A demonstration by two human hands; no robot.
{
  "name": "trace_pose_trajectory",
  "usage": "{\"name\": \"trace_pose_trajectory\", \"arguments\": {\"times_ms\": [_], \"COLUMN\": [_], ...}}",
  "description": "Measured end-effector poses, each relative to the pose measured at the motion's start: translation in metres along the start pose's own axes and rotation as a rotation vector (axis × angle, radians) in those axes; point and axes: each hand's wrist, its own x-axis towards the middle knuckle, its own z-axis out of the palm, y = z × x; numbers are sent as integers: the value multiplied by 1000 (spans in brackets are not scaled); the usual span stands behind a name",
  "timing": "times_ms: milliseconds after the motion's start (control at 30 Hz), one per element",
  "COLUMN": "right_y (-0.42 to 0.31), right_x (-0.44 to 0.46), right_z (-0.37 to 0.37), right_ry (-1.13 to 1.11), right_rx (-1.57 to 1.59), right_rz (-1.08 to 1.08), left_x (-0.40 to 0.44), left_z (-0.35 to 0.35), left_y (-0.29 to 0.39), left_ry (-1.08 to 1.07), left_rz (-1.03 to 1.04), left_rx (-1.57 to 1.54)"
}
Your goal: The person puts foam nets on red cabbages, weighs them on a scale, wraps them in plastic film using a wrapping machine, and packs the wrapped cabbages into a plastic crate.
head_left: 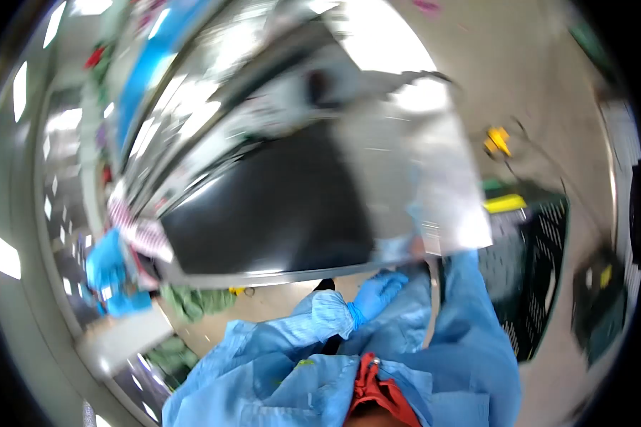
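Lying low in the middle of the frame, the left hand (377, 296) wears a blue glove. It is open in a loose way, with its fingers close together and pointing to the right. I see nothing in it. It is just under the front edge of the desk (278, 278), over the blue clothes (303, 388). The right sleeve (470, 295) goes up to the bottom of a shiny silver sheet (452, 196), right of the middle. The right hand there is too blurry to make out, so I cannot tell if it is open or holding on. The silver sheet sits beside a big flat black panel (278, 206) in the middle of the frame. A dark crate (546, 270) with little slots stands at the lower right. A small yellow thing (498, 141) is on the floor (491, 64) above it. Green cloth (196, 302) lies at the lower left.
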Motion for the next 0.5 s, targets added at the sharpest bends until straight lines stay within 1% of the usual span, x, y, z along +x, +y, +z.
{"name": "trace_pose_trajectory", "arguments": {"times_ms": [67, 133, 200, 233, 267, 300, 333, 367, 400, 433, 500], "right_y": [-2, -17, -23, -25, -22, -26, -12, -1, 18, 44, 110], "right_x": [3, -1, -23, -37, -57, -73, -98, -128, -157, -190, -258], "right_z": [13, 23, 44, 54, 65, 65, 75, 77, 81, 82, 79], "right_ry": [-5, 47, 116, 158, 203, 253, 284, 331, 350, 375, 353], "right_rx": [-134, -315, -556, -706, -863, -1043, -1222, -1415, -1585, -1745, -2067], "right_rz": [-8, -94, -230, -316, -422, -544, -645, -740, -789, -814, -712], "left_x": [-15, -37, -75, -93, -116, -146, -180, -211, -243, -271, -320], "left_z": [-28, -67, -118, -131, -163, -177, -214, -242, -272, -313, -375], "left_y": [-15, -24, -28, -49, -58, -64, -72, -84, -92, -110, -148], "left_ry": [107, 186, 236, 368, 402, 432, 464, 537, 609, 678, 913], "left_rz": [-44, -76, -93, -45, -11, 25, 64, 109, 151, 196, 199], "left_rx": [-81, -166, -247, -403, -416, -427, -434, -353, -273, -189, -288]}}
